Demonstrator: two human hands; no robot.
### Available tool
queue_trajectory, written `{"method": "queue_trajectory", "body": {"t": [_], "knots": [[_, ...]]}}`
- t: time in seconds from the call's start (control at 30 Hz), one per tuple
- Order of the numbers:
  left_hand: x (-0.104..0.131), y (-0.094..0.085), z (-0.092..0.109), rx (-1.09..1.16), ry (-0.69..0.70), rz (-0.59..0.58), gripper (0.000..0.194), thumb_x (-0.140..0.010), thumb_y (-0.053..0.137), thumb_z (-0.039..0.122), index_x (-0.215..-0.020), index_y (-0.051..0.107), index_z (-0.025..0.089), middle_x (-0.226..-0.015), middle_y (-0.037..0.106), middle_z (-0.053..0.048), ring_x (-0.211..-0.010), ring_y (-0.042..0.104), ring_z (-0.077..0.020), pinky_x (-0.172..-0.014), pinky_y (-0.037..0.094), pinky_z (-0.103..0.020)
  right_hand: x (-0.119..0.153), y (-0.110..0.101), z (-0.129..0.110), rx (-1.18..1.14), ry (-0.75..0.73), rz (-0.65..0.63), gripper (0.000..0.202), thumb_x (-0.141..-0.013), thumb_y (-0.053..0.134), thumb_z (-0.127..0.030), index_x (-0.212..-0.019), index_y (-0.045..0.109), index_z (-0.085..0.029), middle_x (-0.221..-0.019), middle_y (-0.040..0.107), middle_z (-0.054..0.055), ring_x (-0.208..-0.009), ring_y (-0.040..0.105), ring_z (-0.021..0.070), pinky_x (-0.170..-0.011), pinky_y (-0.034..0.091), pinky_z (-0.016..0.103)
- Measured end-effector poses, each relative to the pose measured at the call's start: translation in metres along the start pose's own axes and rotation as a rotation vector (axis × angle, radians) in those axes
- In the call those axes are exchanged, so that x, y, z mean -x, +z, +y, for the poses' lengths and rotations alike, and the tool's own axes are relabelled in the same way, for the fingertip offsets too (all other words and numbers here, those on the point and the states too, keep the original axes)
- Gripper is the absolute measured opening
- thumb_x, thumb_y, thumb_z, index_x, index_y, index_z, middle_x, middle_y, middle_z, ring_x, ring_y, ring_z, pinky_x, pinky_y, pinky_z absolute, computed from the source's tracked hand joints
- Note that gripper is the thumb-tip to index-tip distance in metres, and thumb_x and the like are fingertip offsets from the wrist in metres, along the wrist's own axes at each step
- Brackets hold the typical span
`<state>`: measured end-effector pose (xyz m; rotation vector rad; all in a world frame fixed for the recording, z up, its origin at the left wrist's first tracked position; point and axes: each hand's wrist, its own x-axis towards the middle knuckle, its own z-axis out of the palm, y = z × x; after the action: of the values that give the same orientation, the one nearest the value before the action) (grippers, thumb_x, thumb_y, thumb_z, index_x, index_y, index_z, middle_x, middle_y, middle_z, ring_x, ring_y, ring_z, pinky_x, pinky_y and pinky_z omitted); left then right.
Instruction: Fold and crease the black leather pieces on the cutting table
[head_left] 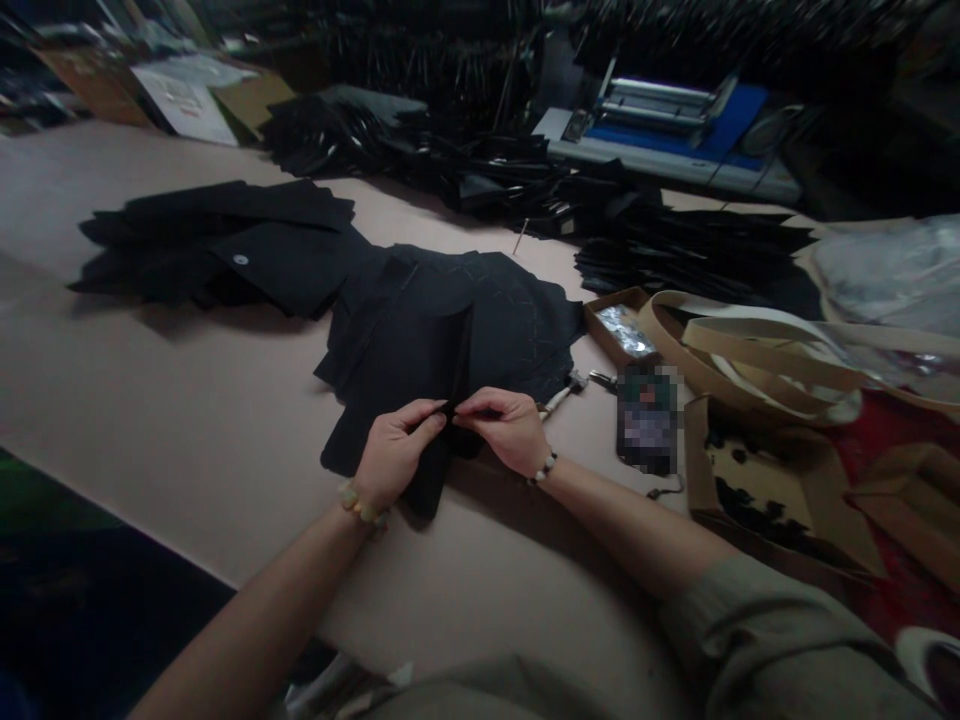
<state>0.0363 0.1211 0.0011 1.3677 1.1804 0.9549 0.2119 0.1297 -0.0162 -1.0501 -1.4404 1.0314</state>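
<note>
Pinching flat, black, fabric-like panel [460,350] in left hand [394,450] and right hand [514,430] — probably light, semi-stiff. Best gripped edgewise.

Black sheet pieces [420,320]: matt, smooth; open brown box [780,490]: cardboard, matt; silver roller bars [656,100]: metallic, glossy.

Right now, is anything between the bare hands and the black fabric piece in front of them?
Nothing visible does: left hand and right hand appear to pinch the black fabric piece. The open brown cardboard box with small black parts sits to the right.
</note>
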Motion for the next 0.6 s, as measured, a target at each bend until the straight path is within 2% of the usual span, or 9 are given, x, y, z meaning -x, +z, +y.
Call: {"method": "queue_trajectory", "body": {"t": [0.17,0.3,0.37,0.43,0.5,0.53,0.6], "knots": [[0.002,0.0,-0.001,-0.067,0.073,0.038,0.03,-0.08,0.07,0.036,-0.1,0.076,0.015,-0.104,0.073,-0.007,-0.1,0.066,-0.0219,-0.094,0.05,-0.031,-0.001,-0.001,0.003,-0.058,0.067,-0.022,0.012,-0.071,0.079,-0.03,-0.076,0.075,-0.02,-0.076,0.073,0.002,-0.073,0.068,0.0152,-0.071,0.055,0.026],[0.0,-0.005,-0.006,-0.208,0.234,0.046,0.019,-0.083,0.068,0.032,-0.093,0.077,0.018,-0.097,0.074,-0.006,-0.091,0.068,-0.0193,-0.087,0.053,-0.029,0.0,-0.002,0.002,0.02,0.067,-0.051,0.017,-0.074,0.078,-0.035,-0.078,0.073,-0.019,-0.077,0.071,0.002,-0.073,0.066,0.0153,-0.072,0.055,0.027],[-0.001,-0.01,-0.006,-0.308,0.342,0.021,0.017,-0.086,0.065,0.03,-0.093,0.076,0.019,-0.096,0.074,-0.006,-0.089,0.068,-0.0181,-0.084,0.054,-0.028,0.002,-0.003,-0.001,0.158,-0.04,0.015,0.026,-0.074,0.078,-0.036,-0.093,0.072,-0.019,-0.092,0.071,0.005,-0.083,0.066,0.0178,-0.075,0.056,0.03],[-0.001,-0.015,-0.005,-0.406,0.447,-0.01,0.018,-0.088,0.062,0.027,-0.097,0.076,0.019,-0.097,0.074,-0.006,-0.09,0.068,-0.0173,-0.084,0.054,-0.027,0.004,-0.005,-0.007,0.344,-0.223,0.113,0.046,-0.073,0.081,-0.037,-0.114,0.066,-0.022,-0.122,0.063,0.011,-0.109,0.061,0.0244,-0.088,0.054,0.037],[0.0,-0.018,-0.003,-0.505,0.542,-0.04,0.019,-0.09,0.06,0.024,-0.101,0.075,0.02,-0.099,0.074,-0.007,-0.092,0.067,-0.0169,-0.085,0.054,-0.027,0.006,-0.008,-0.011,0.547,-0.41,0.14,0.051,-0.075,0.08,-0.036,-0.123,0.062,-0.028,-0.142,0.05,0.01,-0.132,0.046,0.0301,-0.108,0.042,0.049],[0.0,-0.02,-0.002,-0.558,0.585,-0.05,0.02,-0.091,0.058,0.023,-0.103,0.074,0.02,-0.1,0.074,-0.007,-0.093,0.067,-0.0169,-0.085,0.054,-0.027,0.007,-0.01,-0.013,0.637,-0.481,0.113,0.043,-0.078,0.078,-0.035,-0.119,0.064,-0.031,-0.144,0.049,0.007,-0.136,0.04,0.031,-0.115,0.031,0.054],[0.002,-0.021,-0.001,-0.667,0.66,-0.046,0.021,-0.092,0.057,0.023,-0.104,0.074,0.02,-0.1,0.073,-0.008,-0.092,0.067,-0.0173,-0.085,0.054,-0.028,0.007,-0.012,-0.014,0.756,-0.554,0.009,0.022,-0.084,0.072,-0.031,-0.105,0.069,-0.035,-0.133,0.059,0.0,-0.135,0.043,0.0292,-0.121,0.01,0.059]]}}
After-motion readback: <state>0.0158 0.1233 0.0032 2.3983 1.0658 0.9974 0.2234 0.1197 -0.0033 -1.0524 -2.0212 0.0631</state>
